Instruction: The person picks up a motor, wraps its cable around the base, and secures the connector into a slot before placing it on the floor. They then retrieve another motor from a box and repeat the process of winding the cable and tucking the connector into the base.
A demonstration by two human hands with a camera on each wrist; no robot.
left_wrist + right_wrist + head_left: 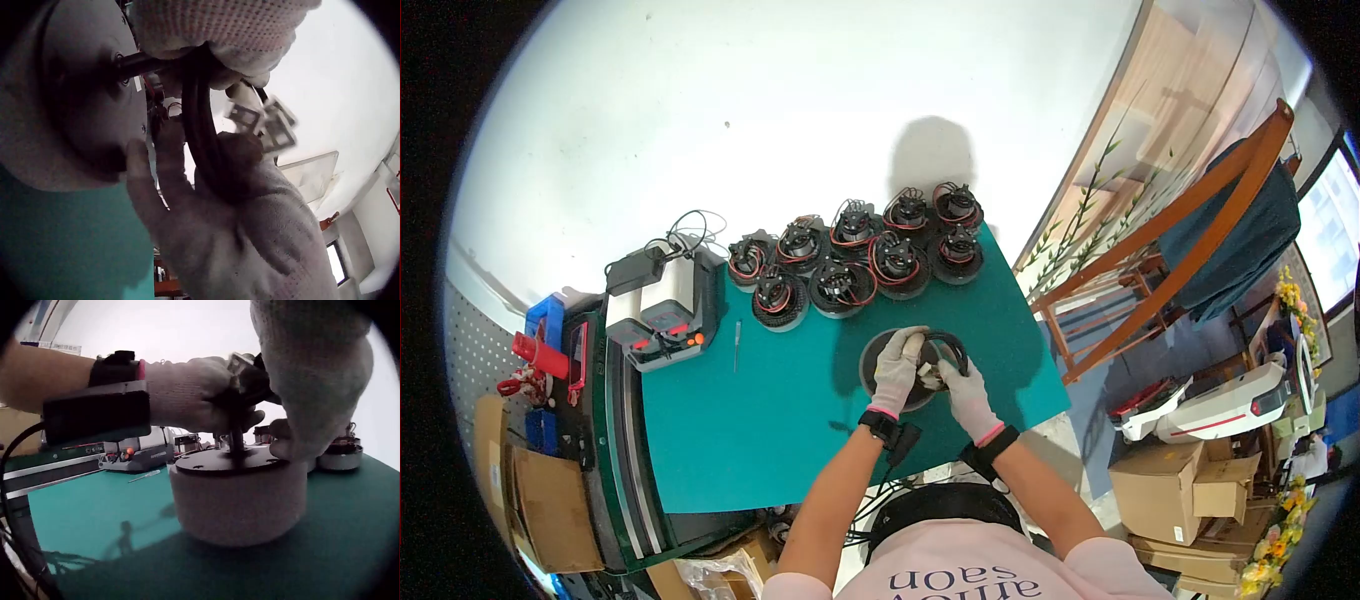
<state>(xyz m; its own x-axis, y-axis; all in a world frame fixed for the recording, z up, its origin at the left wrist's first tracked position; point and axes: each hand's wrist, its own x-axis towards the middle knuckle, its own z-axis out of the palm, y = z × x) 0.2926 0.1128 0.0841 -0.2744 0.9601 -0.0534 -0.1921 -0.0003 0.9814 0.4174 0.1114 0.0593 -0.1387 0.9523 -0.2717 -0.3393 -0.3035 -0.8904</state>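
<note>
A round grey drum-shaped unit (237,509) with a dark flat top plate stands on the green mat in front of the person. From the middle of its plate rises a thick black cable (199,119), bent into a loop. White plug connectors (275,128) hang at the cable's end. My gloved left hand (897,368) grips the cable over the unit. The gloved right hand (969,400) holds the cable's loop from the other side, close to the connectors. In the right wrist view, the right hand's fingertips (282,448) are right at the plate's edge.
Several similar units with black and red wires (845,285) stand in two rows along the mat's far side. A boxy grey-and-white device (662,305) sits at the left, with a thin screwdriver-like tool (737,346) beside it. A wooden chair (1180,240) stands beyond the right edge.
</note>
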